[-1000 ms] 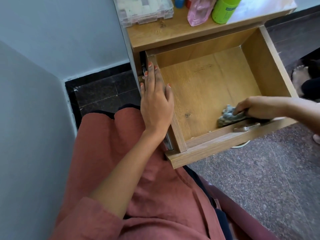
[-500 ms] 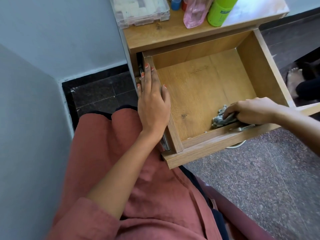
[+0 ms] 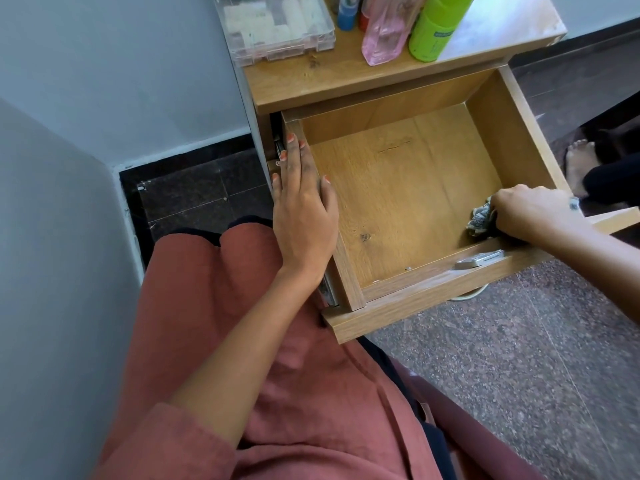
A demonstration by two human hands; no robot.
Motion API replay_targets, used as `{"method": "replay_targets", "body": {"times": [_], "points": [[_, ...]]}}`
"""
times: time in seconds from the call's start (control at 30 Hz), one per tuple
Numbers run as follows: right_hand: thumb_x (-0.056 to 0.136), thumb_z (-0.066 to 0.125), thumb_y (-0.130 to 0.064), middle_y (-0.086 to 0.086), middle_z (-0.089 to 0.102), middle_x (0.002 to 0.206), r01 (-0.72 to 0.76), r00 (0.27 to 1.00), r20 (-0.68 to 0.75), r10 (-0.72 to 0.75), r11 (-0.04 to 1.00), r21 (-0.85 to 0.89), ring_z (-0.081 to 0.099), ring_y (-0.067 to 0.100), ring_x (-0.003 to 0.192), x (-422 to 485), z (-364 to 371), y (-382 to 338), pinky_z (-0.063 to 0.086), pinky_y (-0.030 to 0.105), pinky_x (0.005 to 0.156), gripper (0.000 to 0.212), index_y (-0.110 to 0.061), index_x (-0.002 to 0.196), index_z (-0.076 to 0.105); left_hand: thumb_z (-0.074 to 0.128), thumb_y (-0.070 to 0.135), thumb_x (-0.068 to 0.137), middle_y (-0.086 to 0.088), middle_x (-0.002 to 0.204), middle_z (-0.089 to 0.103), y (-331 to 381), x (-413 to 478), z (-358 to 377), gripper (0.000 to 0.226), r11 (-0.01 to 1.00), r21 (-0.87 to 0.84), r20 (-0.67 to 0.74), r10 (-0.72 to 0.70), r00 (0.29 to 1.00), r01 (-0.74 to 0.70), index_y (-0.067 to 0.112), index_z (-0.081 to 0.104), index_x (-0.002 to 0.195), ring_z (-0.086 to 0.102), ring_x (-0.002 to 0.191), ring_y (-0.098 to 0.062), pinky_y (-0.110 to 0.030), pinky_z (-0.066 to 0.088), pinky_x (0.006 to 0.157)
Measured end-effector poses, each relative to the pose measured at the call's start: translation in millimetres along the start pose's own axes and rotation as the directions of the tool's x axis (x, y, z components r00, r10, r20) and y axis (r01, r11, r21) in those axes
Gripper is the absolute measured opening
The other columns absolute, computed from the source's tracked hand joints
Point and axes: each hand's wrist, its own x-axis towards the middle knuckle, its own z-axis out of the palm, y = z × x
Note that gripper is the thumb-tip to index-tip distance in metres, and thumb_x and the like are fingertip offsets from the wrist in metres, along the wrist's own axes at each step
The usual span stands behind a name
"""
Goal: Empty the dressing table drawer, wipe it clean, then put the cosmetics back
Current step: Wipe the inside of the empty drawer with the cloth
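Note:
The wooden drawer is pulled out and nothing lies on its floor. My left hand rests flat on the drawer's left wall, fingers together and pointing away from me. My right hand is closed on a grey patterned cloth, pressed against the drawer floor at the near right corner. On the dressing table top stand a clear plastic box, a pink bottle, a green bottle and a blue tube.
A metal fitting sits on the inside of the drawer front. My lap in red cloth is close under the drawer's left corner. Another person's bare foot rests on the floor at right. Grey walls close in on the left.
My right hand has slid the cloth from the middle of the drawer's near edge to its near right corner. My left hand has stayed on the left wall.

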Motion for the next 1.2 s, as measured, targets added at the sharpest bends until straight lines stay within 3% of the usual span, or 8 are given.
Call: {"method": "replay_targets", "body": {"times": [0.3,0.5,0.57,0.63,0.73,0.9,1.03,1.2], "points": [[0.094,0.041,-0.006,0.020,0.056,0.108,0.145,0.907,-0.375,-0.191,0.978,-0.149,0.056,0.040,0.099,20,-32,7,0.044,0.041,0.076,0.026,-0.002,0.109,0.062,0.034,0.018,0.097,-0.006,0.155,0.016,0,1,-1,0.049,1.000,-0.019,-0.006,0.004,1.000,-0.005,0.007,0.024,0.143,0.016,0.143,-0.020,-0.026,0.007,0.114],[0.091,0.037,0.002,0.017,0.064,0.081,0.190,0.498,-0.640,-0.585,0.794,-0.577,0.062,0.032,0.070,59,-66,7,0.052,0.033,0.062,0.033,0.001,0.077,0.067,0.035,0.018,0.098,-0.006,0.155,0.017,1,2,-2,0.049,1.000,-0.012,-0.007,0.001,1.000,-0.001,0.007,0.024,0.144,0.015,0.143,-0.021,-0.025,0.006,0.113],[0.087,0.043,0.003,0.017,0.065,0.085,0.166,0.468,-0.597,-0.652,0.728,-0.665,0.063,0.032,0.074,70,-60,11,0.053,0.036,0.067,0.026,0.001,0.079,0.068,0.034,0.019,0.098,-0.006,0.155,0.016,1,1,-1,0.049,1.000,-0.011,-0.010,0.000,1.000,0.000,0.008,0.024,0.144,0.015,0.143,-0.020,-0.024,0.005,0.113],[0.087,0.043,0.000,0.022,0.062,0.109,0.163,0.521,-0.546,-0.656,0.704,-0.691,0.058,0.038,0.101,81,-47,17,0.047,0.046,0.090,0.026,0.005,0.098,0.066,0.034,0.019,0.098,-0.005,0.155,0.016,1,1,-1,0.049,1.000,-0.011,-0.011,-0.002,1.000,0.002,0.008,0.023,0.144,0.015,0.143,-0.020,-0.024,0.005,0.113],[0.093,0.040,-0.015,0.012,0.041,0.142,0.160,0.736,-0.396,-0.549,0.709,-0.687,0.030,0.033,0.135,74,-40,19,0.021,0.046,0.113,0.036,-0.005,0.126,0.053,0.034,0.019,0.098,-0.005,0.155,0.016,0,1,0,0.049,1.000,-0.007,-0.008,-0.005,1.000,0.005,0.009,0.023,0.144,0.015,0.143,-0.020,-0.025,0.006,0.114],[0.093,0.041,-0.032,-0.005,0.039,0.139,0.171,0.823,-0.223,-0.522,0.602,-0.780,0.037,0.019,0.127,42,-41,13,0.035,0.036,0.103,0.034,-0.026,0.123,0.053,0.034,0.018,0.098,-0.005,0.155,0.016,1,0,-1,0.048,1.000,-0.004,0.001,-0.010,1.000,0.010,0.008,0.024,0.144,0.015,0.143,-0.021,-0.030,0.009,0.116],[0.094,0.037,-0.033,-0.005,0.037,0.139,0.292,0.883,0.014,-0.470,0.527,-0.798,0.032,0.018,0.129,24,-32,13,0.035,0.037,0.100,0.035,-0.024,0.127,0.044,0.034,0.018,0.098,-0.006,0.155,0.016,1,1,-1,0.048,1.000,-0.006,-0.006,-0.003,1.000,0.003,0.008,0.024,0.144,0.015,0.143,-0.020,-0.026,0.007,0.115],[0.096,0.035,-0.025,-0.006,0.039,0.137,0.256,0.916,-0.004,-0.401,0.593,-0.764,0.033,0.018,0.128,22,-36,12,0.036,0.037,0.102,0.031,-0.024,0.125,0.047,0.033,0.017,0.098,-0.006,0.155,0.016,1,1,-2,0.048,1.000,-0.012,-0.002,0.000,1.000,0.000,0.007,0.023,0.144,0.015,0.143,-0.019,-0.026,0.007,0.116]]}}
